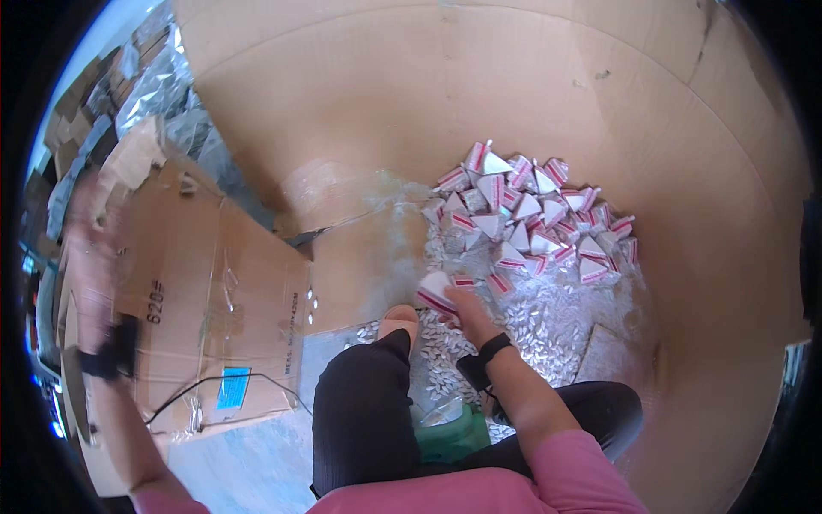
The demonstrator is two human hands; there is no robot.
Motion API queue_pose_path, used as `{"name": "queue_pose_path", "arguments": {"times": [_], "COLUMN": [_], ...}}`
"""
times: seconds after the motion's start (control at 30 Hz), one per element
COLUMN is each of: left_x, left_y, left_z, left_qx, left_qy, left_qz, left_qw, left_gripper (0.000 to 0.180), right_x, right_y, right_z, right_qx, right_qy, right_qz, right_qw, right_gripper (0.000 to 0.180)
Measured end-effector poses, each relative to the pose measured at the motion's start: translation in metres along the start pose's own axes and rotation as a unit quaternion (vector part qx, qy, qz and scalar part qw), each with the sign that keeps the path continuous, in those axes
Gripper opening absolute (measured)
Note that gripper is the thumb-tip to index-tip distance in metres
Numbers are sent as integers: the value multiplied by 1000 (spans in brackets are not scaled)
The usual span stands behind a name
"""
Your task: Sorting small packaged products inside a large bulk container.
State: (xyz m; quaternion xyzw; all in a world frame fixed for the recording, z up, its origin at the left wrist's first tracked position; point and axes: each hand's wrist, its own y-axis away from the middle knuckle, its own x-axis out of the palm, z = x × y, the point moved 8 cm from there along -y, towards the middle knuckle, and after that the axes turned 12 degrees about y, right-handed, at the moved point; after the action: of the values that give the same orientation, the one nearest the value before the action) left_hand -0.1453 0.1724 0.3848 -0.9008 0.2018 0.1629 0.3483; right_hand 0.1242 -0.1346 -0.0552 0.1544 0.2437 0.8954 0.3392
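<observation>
White and red, a small triangular packet (437, 293) sat pinched in the fingers of the right hand (462, 307), just below the heap of matching packets (531, 218) piled against the tall cardboard wall (479, 77). Pale loose pellets (548, 321) covered the floor beneath the heap and spread toward the person's black-clad knees (364, 403). Well left of the heap lay a flattened cardboard box (214, 283). Above it the left hand (90, 257) was raised and blurred, so whether it was spread or curled could not be told; nothing showed in its grasp.
</observation>
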Motion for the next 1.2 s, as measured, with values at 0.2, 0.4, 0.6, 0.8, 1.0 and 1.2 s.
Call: {"name": "queue_pose_path", "arguments": {"times": [0.2, 0.4, 0.6, 0.8, 1.0, 1.2], "left_x": [243, 334, 335, 348, 370, 409], "left_y": [121, 163, 163, 182, 199, 240], "left_z": [61, 76, 111, 138, 146, 194], "left_qx": [-290, -473, -525, -568, -550, -619], "left_qy": [94, 301, 263, 273, 428, 470], "left_qz": [349, 345, 276, 313, 366, 224], "left_qw": [886, 752, 761, 711, 617, 589], "left_gripper": [38, 40, 38, 39, 40, 44], "right_x": [92, 62, 58, 62, 45, -128], "right_y": [29, 48, 51, 47, 19, -62], "right_z": [104, 136, 132, 124, 103, 7], "right_qx": [-201, -228, -344, -329, -298, -137], "right_qy": [30, 97, 380, 479, 257, 470], "right_qz": [37, -39, -93, -32, 154, -206], "right_qw": [978, 968, 853, 813, 906, 847], "right_gripper": [26, 25, 23, 19, 18, 35]}}
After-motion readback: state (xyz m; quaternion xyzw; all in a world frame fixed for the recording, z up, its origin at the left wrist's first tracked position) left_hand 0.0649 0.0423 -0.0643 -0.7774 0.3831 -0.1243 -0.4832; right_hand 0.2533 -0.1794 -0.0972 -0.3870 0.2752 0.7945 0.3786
